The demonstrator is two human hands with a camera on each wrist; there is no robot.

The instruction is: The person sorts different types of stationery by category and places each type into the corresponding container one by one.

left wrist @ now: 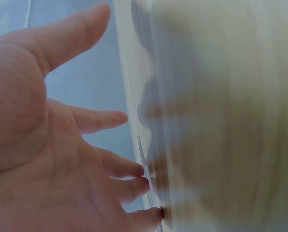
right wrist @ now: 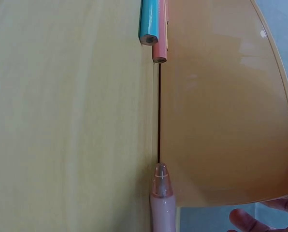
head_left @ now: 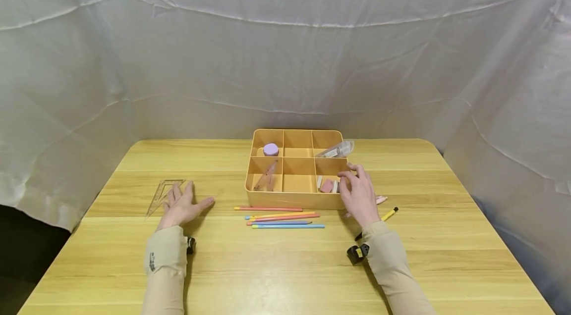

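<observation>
My left hand [head_left: 180, 208] lies low over a clear set square [head_left: 159, 194] at the left of the table. Its thumb is spread wide, and in the left wrist view the lower fingertips [left wrist: 153, 216] touch the set square's thin edge [left wrist: 143, 153]. My right hand [head_left: 360, 197] reaches over the right wall of the yellow organizer box [head_left: 294, 199]. The fingertips are in the front right compartment, close to a pink eraser [head_left: 327, 186] and a white-and-dark eraser [head_left: 335, 186]. Nothing shows gripped in either hand.
Several pencils [head_left: 288, 226] lie before the box. A pink pen [right wrist: 163, 212] lies beside its right front corner, near a yellow-and-black pen [head_left: 389, 214]. Other compartments hold a purple rounded item [head_left: 270, 149], a clear triangular ruler [head_left: 266, 176] and a clear packet [head_left: 337, 149].
</observation>
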